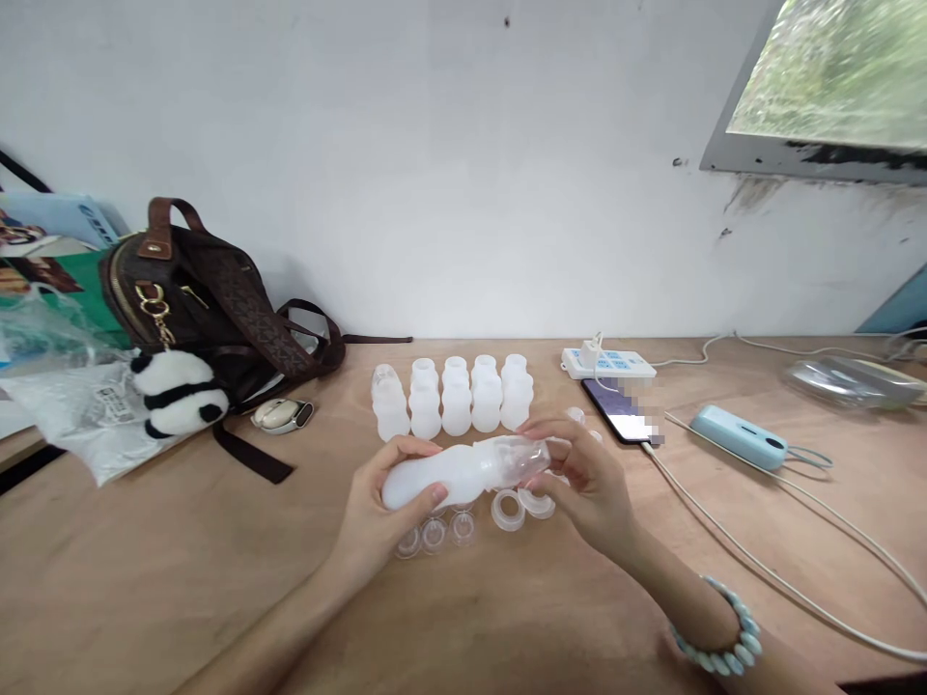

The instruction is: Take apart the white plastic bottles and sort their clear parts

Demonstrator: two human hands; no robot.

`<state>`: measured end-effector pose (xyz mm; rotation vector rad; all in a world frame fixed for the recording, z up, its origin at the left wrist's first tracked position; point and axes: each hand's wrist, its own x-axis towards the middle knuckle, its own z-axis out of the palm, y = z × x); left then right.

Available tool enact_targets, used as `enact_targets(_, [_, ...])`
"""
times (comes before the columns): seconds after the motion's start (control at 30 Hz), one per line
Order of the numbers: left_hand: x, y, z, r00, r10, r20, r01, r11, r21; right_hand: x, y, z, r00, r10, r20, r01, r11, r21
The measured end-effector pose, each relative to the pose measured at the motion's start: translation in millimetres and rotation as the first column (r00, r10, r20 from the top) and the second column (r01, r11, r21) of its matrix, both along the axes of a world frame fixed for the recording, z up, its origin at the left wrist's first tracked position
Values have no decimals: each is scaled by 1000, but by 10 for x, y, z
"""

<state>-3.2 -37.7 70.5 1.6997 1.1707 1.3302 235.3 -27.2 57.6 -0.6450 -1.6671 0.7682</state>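
A white baby bottle lies nearly level above the table, its base toward the left. My left hand is wrapped around the bottle's body. At the other end, the fingers of my right hand close on its clear cap, which sits over the neck. Behind them stands a row of several white bottles, the middle one without a cap; the leftmost has a clear cap. Below my hands lie several clear nipples and white collar rings. My right hand partly hides other small pieces.
To the left are a brown backpack with a panda plush, a plastic bag and a mouse. At right are a power strip, a phone, a light-blue power bank and white cables.
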Motion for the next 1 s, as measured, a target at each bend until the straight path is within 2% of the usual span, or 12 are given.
enact_targets(0.23, [29, -56, -81, 995, -52, -81, 67, 978, 196, -56, -32, -58, 996, 89, -5, -89, 996, 25])
enact_targets(0.4, [-38, -17, -128, 976, -69, -206, 122, 959, 256, -50, 6, -116, 993, 115, -7, -115, 993, 18])
enact_targets(0.53, [-149, 85, -44, 913, -145, -382, 244, 943, 224, -81, -6, -110, 997, 79, -18, -79, 997, 9])
enact_targets(0.67, [-263, 207, 1, 809, -204, -551, 361, 912, 193, -105, -35, -93, 994, -9, 111, 2, 998, 59])
enact_targets(0.7, [-290, 236, -3, 803, -188, -566, 347, 919, 189, -103, -37, -88, 990, -23, 142, 14, 998, 64])
enact_targets(0.77, [-343, 294, -18, 843, -104, -527, 241, 950, 198, -89, -29, -76, 988, -60, 144, 53, 997, 51])
enact_targets(0.87, [-402, 377, -26, 943, 27, -331, 40, 980, 195, -55, 9, -48, 989, -141, 47, 142, 990, 0])
enact_targets(0.93, [-427, 423, -20, 978, 62, -201, -40, 993, 114, -36, 40, -33, 980, -197, 8, 197, 980, -26])
enact_targets(1.0, [-448, 458, -21, 982, 78, -170, -81, 997, -11, -27, 64, -28, 973, -229, 8, 229, 973, -30])
